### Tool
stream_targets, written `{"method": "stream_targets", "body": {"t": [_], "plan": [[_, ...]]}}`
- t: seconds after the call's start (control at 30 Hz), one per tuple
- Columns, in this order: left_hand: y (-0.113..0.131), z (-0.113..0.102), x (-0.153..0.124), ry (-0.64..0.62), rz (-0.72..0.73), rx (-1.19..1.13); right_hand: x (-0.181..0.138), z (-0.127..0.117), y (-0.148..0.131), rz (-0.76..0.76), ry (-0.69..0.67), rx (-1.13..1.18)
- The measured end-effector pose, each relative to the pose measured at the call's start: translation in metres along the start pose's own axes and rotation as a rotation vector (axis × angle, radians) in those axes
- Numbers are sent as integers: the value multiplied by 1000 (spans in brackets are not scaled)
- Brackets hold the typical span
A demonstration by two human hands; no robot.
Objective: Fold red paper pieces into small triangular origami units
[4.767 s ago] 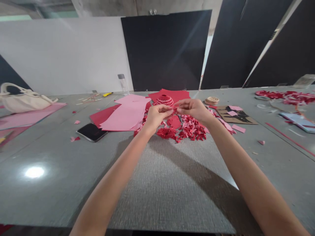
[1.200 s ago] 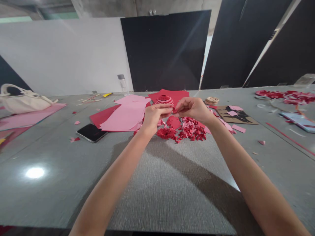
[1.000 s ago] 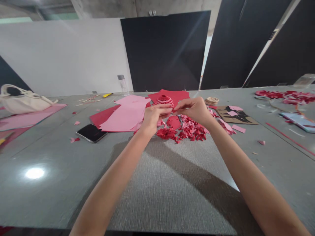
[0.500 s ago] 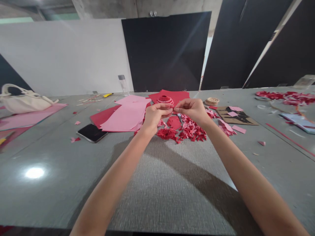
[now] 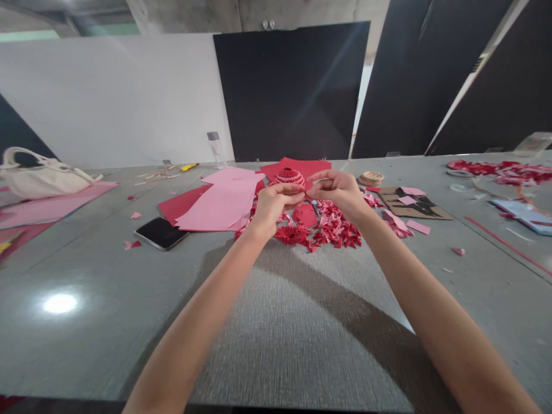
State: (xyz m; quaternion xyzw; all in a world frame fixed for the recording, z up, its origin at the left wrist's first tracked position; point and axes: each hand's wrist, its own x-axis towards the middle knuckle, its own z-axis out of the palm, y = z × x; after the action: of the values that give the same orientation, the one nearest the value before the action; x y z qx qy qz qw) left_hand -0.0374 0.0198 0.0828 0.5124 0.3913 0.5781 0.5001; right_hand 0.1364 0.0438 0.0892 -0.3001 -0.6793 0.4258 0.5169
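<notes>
My left hand (image 5: 278, 204) and my right hand (image 5: 334, 191) meet above the middle of the table, fingertips nearly touching. Both pinch a small red piece of paper (image 5: 305, 192), mostly covered by the fingers. Just behind them stands a round red and pink folded-paper model (image 5: 288, 175). Below the hands lie a pile of red and pink folded paper pieces (image 5: 337, 225), a red ring of folded pieces (image 5: 292, 234) and a flat red paper shape (image 5: 305, 215).
Pink sheets (image 5: 222, 201) and a phone (image 5: 161, 233) lie to the left, with a white bag (image 5: 47, 175) farther out. A clear bottle (image 5: 216, 149) stands at the back. On the right are wooden discs (image 5: 371, 178), cardboard (image 5: 409, 202) and a blue booklet (image 5: 524, 214).
The fingers of my right hand have shifted slightly, with the forefinger a little more raised. Both hands stay in the same place around the red paper piece.
</notes>
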Motion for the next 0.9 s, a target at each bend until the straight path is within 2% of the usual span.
{"method": "stream_targets", "body": {"t": [0.2, 0.53, 0.63, 0.73, 0.83, 0.9], "plan": [[-2, -1, 2, 47, 34, 129, 2, -1, 3, -94, 37, -198], [-6, -5, 5, -19, -2, -48, -3, 8, -1, -327, 97, -461], [-4, -6, 5, -43, -86, -129, -4, 6, 1, -356, 98, -531], [-4, -6, 7, -12, -143, -207, -3, 3, 5, -385, 91, -582], [-6, -7, 9, 20, -162, -259, -3, 4, 5, -407, 58, -581], [-6, -8, 10, 23, -139, -262, -5, 7, 2, -364, 24, -513]]}}
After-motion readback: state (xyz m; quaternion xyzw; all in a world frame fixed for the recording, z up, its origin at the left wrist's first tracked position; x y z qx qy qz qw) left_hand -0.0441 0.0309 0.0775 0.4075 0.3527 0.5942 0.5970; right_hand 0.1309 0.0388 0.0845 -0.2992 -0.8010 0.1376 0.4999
